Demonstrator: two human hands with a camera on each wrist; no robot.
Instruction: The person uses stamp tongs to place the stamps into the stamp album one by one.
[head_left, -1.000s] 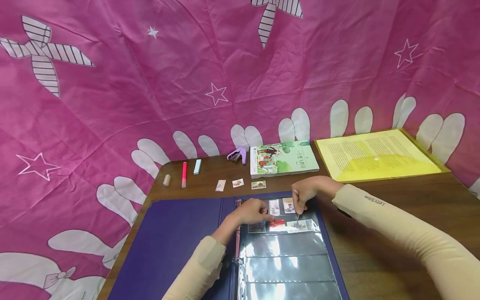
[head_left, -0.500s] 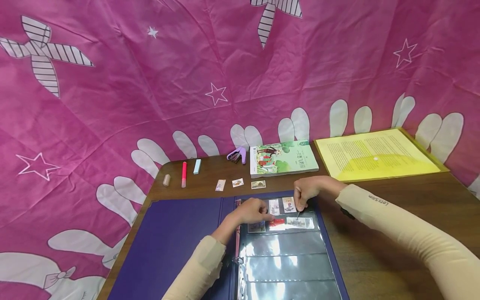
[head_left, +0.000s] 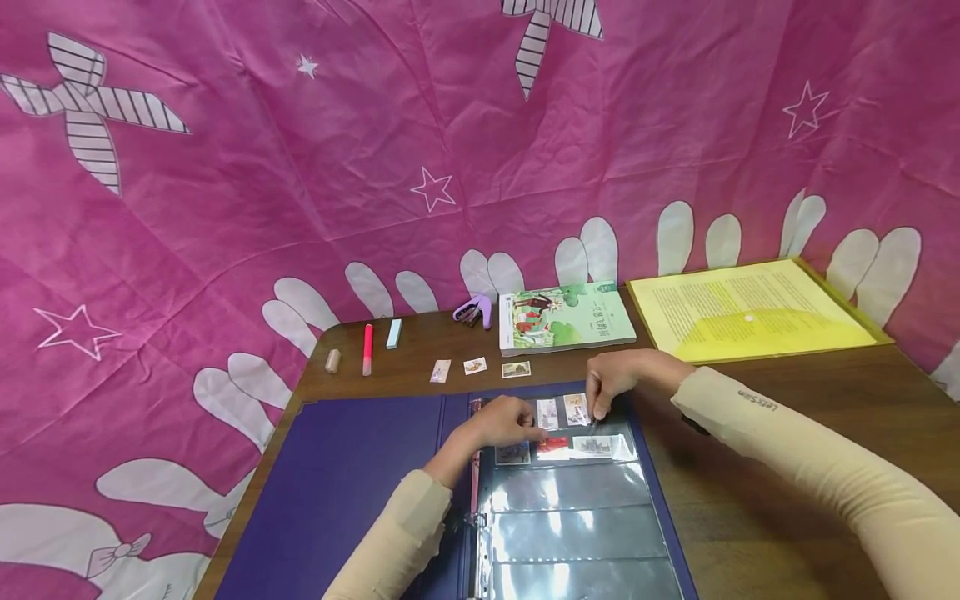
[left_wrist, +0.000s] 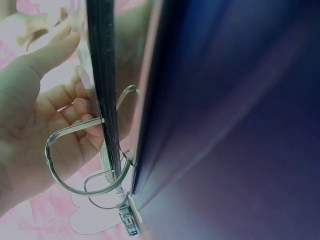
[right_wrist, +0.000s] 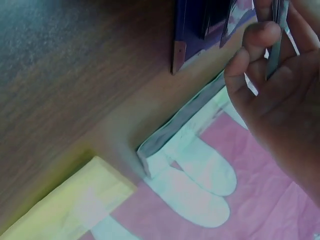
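Observation:
A dark blue ring binder lies spread out on the table, its right side carrying black clear-pocket stamp pages. My left hand rests on the upper left of the page, fingertips at the red stamp. The left wrist view shows its relaxed fingers against the page beside the metal rings. In my right hand are metal tweezers, their tips just above a wide grey stamp in the second row. Two stamps fill the top row near it, one partly covered by my fingers.
Several loose items line the back: three stamps, a purple stapler, a green book, and a yellow document folder. A red pen, a pale blue stick and a beige cylinder stand left.
The tweezers in my right hand have drawn back upward from over the wide grey stamp toward its top edge, leaving more of it showing. My left hand has stayed in place.

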